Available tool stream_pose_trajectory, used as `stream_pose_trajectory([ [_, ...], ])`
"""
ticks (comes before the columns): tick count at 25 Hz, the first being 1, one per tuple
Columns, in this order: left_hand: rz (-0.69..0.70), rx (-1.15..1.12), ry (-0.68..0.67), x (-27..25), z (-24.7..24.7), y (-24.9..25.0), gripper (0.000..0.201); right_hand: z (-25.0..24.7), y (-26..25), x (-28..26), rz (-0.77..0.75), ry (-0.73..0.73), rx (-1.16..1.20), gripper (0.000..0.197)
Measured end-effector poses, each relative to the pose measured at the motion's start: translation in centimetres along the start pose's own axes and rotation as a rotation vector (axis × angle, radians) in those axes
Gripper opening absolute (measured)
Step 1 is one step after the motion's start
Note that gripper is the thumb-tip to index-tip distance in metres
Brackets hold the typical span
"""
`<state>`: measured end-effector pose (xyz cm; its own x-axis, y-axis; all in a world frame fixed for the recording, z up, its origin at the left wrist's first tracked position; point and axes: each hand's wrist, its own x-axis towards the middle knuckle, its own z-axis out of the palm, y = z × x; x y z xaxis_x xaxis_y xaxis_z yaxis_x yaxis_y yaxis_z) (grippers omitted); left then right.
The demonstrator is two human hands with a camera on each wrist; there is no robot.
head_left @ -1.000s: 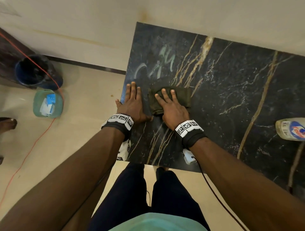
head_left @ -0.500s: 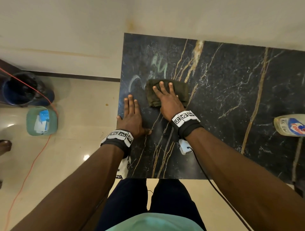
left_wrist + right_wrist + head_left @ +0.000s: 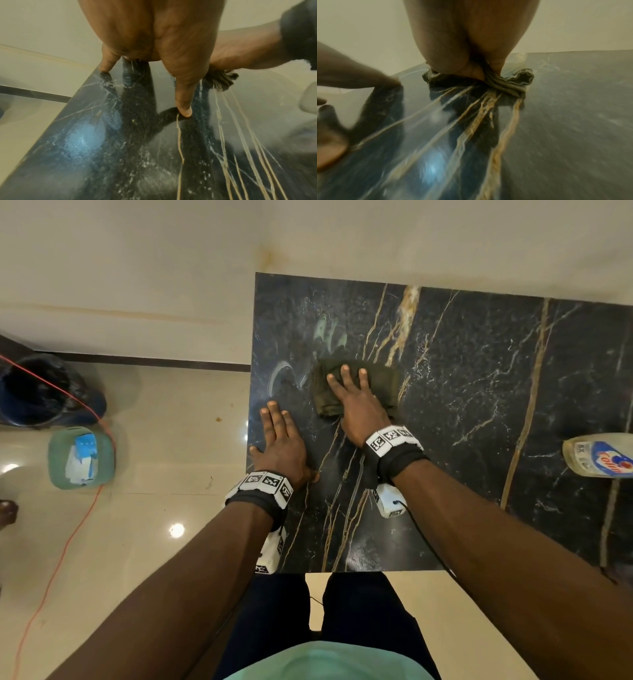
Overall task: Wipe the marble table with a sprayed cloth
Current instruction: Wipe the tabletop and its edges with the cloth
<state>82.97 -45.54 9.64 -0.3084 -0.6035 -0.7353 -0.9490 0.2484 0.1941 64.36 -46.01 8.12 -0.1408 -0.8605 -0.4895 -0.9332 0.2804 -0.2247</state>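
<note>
Head view shows a black marble table (image 3: 479, 440) with gold and white veins, its far edge against a cream wall. On it, near the far left corner, lies a folded dark olive cloth (image 3: 380, 381). The right hand (image 3: 356, 402) lies flat on top of the cloth, fingers straight and slightly spread, pressing it to the stone. Right wrist view, blurred, shows the heel of that hand (image 3: 471, 54) on the bunched folds of the cloth (image 3: 513, 82).

Just left of the cloth, and apart from it, the left hand (image 3: 281, 443) rests palm down on the bare marble beside the table's left edge, fingers straight and together, thumb stretched out to the side. Left wrist view shows its fingertips (image 3: 184, 111) touching the glossy surface (image 3: 120, 148), with the cloth (image 3: 221, 79) under the other hand beyond. Pale smeared streaks (image 3: 329, 333) mark the stone between the cloth and the far edge.

At the table's right edge stands a clear spray bottle (image 3: 599, 455) with a blue and red label, only partly in view. On the tiled floor to the left sit a dark blue bucket (image 3: 44, 392) and a green tub (image 3: 82, 457), with an orange cable (image 3: 65, 539) running past them.
</note>
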Motion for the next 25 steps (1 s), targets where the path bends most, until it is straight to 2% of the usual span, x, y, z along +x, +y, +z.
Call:
stream_pose_trajectory([
  [4, -0.008, -0.02, 0.0, -0.1, 0.0, 0.2, 0.147, 0.7, 1.7, -2.8, -0.031, -0.04, -0.012, 0.094],
  [13, 0.0, -0.037, 0.003, 0.5, 0.3, 0.0, 0.148, -3.7, 3.0, 3.3, -0.021, -0.009, -0.046, 0.086],
  [19, -0.004, -0.049, 0.009, 0.6, 0.4, 0.1, 0.15, -0.6, 2.0, 0.4, -0.122, -0.044, -0.098, 0.088],
  [25, -0.001, -0.058, 0.036, 0.5, 1.0, -0.2, 0.146, -2.3, -1.1, 3.8, -0.209, -0.066, -0.177, 0.084],
])
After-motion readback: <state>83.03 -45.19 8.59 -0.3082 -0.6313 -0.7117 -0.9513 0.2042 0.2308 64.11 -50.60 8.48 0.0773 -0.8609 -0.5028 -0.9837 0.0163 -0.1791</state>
